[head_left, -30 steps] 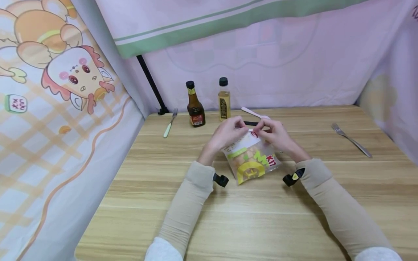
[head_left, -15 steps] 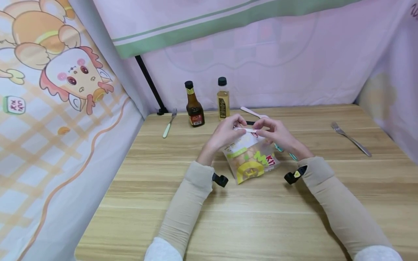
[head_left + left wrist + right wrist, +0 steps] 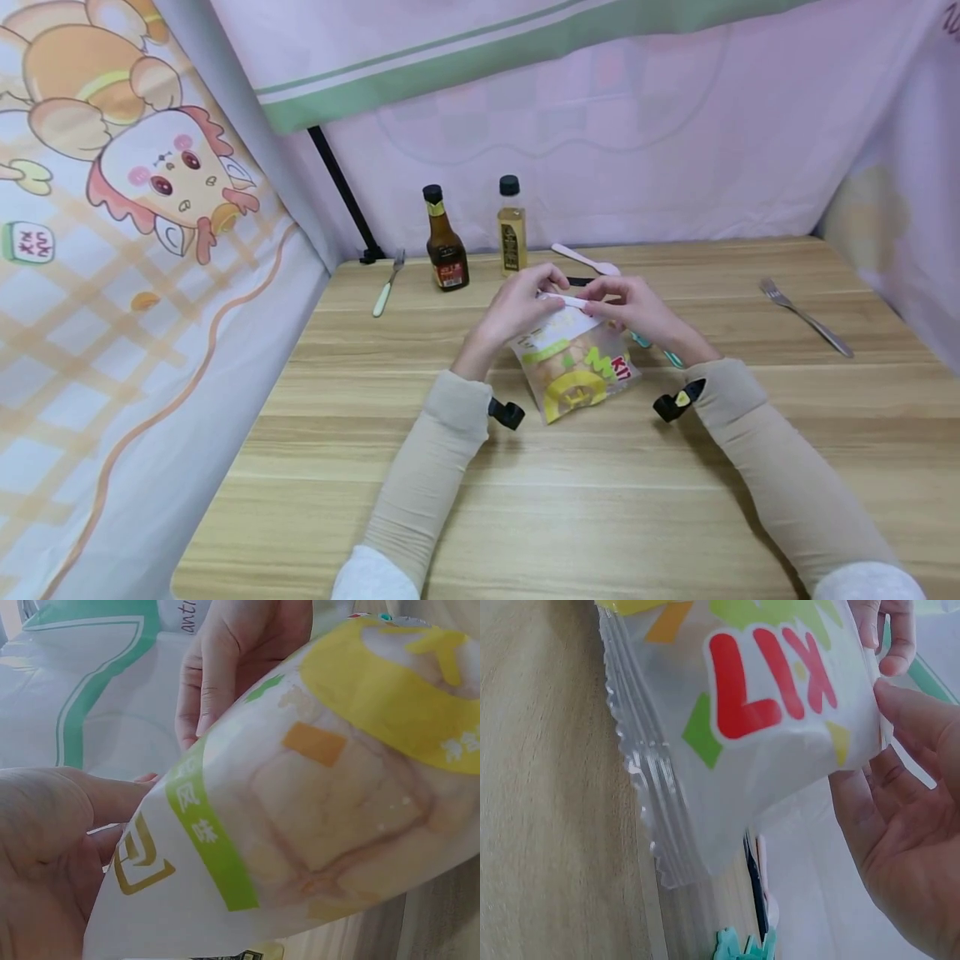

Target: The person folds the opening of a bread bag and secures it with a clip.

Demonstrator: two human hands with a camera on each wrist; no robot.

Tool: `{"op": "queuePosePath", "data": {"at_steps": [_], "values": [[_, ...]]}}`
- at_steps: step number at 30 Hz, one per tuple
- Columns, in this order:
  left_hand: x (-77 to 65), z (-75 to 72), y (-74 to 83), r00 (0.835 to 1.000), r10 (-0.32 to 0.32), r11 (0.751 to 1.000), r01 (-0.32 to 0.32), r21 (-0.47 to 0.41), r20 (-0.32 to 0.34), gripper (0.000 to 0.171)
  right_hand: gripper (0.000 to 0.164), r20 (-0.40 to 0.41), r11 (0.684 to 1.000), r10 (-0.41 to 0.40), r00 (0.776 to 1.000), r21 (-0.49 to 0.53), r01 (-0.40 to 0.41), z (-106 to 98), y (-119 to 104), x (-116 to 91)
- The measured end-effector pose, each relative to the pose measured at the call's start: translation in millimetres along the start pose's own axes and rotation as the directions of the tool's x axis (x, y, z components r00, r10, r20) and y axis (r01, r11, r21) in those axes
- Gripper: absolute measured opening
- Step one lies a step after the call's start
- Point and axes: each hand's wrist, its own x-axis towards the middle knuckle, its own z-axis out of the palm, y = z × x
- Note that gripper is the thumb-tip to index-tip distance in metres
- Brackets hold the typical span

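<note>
A clear and white food bag [image 3: 573, 371] with yellow, green and red print leans upright on the table, its near bottom edge towards me. Bread-like pieces [image 3: 330, 802] show through its film in the left wrist view. My left hand [image 3: 519, 302] pinches the folded top edge near its left side, thumb in front. My right hand [image 3: 636, 310] pinches the same edge further right, with the thumb [image 3: 915, 712] over the fold and fingers behind. The fold shows as a narrow white strip [image 3: 567, 300] between both hands. A teal clip-like piece [image 3: 742, 945] lies behind the bag, partly hidden.
A dark brown sauce bottle [image 3: 448, 250] and an oil bottle [image 3: 512, 233] stand at the back. A green-handled fork [image 3: 388, 287] lies left, a metal fork [image 3: 806, 317] right. A white spoon [image 3: 588, 260] and a black utensil [image 3: 579, 282] lie behind the hands.
The bag's top edge has been turned over into a white folded strip, and my fingers have shifted along it. The teal piece beside my right wrist has come into view.
</note>
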Motion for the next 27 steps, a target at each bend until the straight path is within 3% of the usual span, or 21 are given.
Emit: {"op": "queuePosePath", "data": {"at_steps": [8,13,21,27], "values": [[-3.3,-5.0,1.7,0.994,-0.104,0.991,0.102,0.086,0.022,0.022,0.027,-0.001,0.998,0.032,0.999,0.051,-0.032,-0.4,-3.4,-2.6],[-3.2,-6.6,0.0,0.988,-0.149,0.988,0.147,0.053,0.027,0.019,0.027,0.008,0.998,0.039,0.999,0.052,-0.04,-1.1,-4.5,-3.9],[0.3,-7.9,-3.8,0.991,-0.133,0.991,0.132,0.035,0.021,0.014,0.024,0.033,0.998,0.015,0.999,0.054,-0.016,-4.1,-0.3,-3.8],[-0.2,-9.9,-4.9,0.991,-0.132,0.991,0.131,0.033,0.018,0.013,0.026,0.103,0.999,0.001,0.995,0.039,-0.005,-6.9,-0.2,-4.0]]}}
